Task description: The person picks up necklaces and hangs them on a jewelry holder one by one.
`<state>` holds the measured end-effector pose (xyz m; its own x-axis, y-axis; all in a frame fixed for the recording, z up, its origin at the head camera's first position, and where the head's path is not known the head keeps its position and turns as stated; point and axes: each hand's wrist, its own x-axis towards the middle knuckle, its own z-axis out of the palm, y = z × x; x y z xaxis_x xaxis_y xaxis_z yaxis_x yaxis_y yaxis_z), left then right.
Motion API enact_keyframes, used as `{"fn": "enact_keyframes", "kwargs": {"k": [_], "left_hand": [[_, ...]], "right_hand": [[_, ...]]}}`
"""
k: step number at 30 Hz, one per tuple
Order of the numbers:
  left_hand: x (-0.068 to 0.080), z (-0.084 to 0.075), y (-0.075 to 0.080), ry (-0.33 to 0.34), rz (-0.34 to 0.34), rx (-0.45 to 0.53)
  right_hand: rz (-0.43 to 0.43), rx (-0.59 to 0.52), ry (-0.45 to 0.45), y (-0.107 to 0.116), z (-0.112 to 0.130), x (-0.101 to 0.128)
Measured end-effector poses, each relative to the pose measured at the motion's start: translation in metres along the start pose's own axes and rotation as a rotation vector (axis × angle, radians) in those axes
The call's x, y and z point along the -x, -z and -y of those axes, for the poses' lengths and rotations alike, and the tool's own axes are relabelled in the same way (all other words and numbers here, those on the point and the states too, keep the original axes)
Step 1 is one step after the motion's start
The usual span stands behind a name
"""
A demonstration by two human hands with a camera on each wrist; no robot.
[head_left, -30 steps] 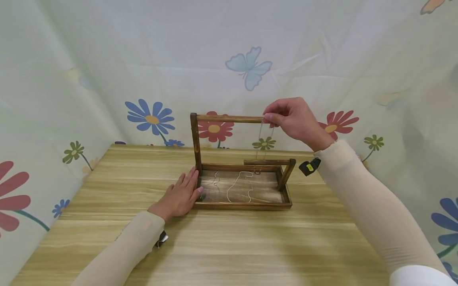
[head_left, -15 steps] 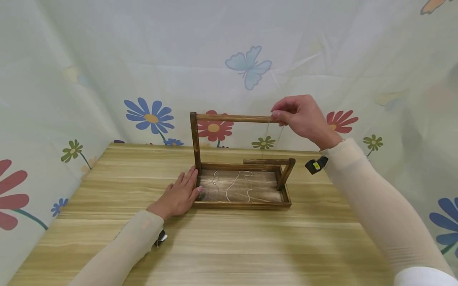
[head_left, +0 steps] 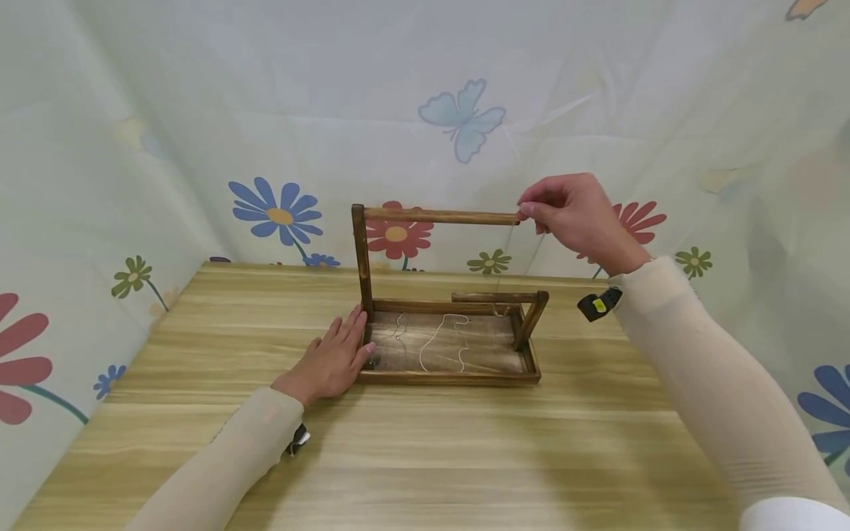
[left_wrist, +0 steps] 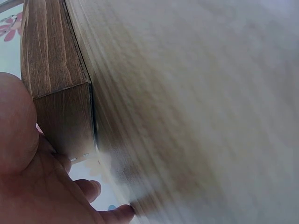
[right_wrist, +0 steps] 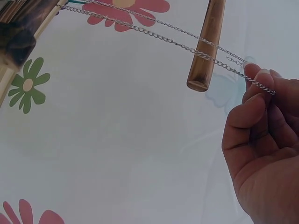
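- Floral backdrop, wood table (head_left: 425,457).
- Right hand (head_left: 578,217), pinching chain (right_wrist: 154,35), has slid past the rack (head_left: 445,324) bar's free end.
- Left hand (head_left: 328,365) stays flat, bracing the base.

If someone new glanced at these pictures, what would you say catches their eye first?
Most striking is the right hand pinching a thin silver chain at the free end of the top bar of a dark wooden stand in the middle of the table. The left hand rests flat against the stand's left side, and more chains lie in its tray.
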<state>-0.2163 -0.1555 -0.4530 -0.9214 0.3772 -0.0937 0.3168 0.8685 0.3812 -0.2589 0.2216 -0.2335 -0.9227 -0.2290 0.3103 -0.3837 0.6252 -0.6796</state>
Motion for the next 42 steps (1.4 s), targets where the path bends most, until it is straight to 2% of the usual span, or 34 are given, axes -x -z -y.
{"fn": "enact_keyframes", "kwargs": {"k": [13, 22, 42], "left_hand": [[0.0, -0.003, 0.002, 0.003, -0.001, -0.022], [-0.001, -0.001, 0.0, 0.007, -0.003, -0.026], [0.001, -0.002, 0.0, 0.007, -0.004, -0.023]], "right_hand": [[-0.001, 0.038, -0.069, 0.011, -0.01, 0.002], [-0.034, 0.063, -0.111, 0.013, -0.01, -0.001], [-0.065, 0.027, -0.15, 0.007, -0.006, -0.012]]}}
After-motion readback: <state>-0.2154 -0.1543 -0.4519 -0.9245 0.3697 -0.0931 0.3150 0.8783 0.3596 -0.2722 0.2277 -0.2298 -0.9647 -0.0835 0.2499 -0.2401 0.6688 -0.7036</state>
